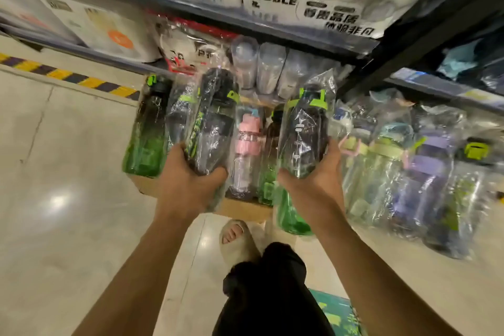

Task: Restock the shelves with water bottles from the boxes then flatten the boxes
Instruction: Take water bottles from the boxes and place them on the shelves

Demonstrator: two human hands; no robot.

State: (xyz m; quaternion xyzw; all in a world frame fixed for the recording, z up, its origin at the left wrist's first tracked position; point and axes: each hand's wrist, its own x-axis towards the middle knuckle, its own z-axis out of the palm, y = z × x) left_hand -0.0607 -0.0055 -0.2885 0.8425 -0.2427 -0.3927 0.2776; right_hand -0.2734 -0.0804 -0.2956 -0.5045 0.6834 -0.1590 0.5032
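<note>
Shelving [272,27] runs across the far side of my view, its upper level stacked with white printed cartons [300,5]. Below it a pale glossy floor [68,144] fills the left and near parts. On the right, under the shelf rail, I see a heap of wrapped bottles [409,172] in clear, purple and lime colours; whether they lie on the floor or on a low board I cannot tell.

In the middle sits an open cardboard box [240,209] with water bottles lying in it. A green bottle [144,150] lies at the box's left edge, and a pink bottle [246,139] lies in the middle, between the two arms.

Above the box the left hand [188,185] grips the base of a dark bottle with green lettering [212,123], fingers curled round its plastic wrap. The right hand [316,174] grips the base of a dark bottle with a lime lid [305,131], also bagged. Both bottles point away from me towards the shelf, where a row of clear bottles [270,68] stands at the far end of the box.

A yellow-and-black stripe [68,78] crosses the floor at far left. Near me, a foot in a pale sandal [237,237] rests just behind the box.
</note>
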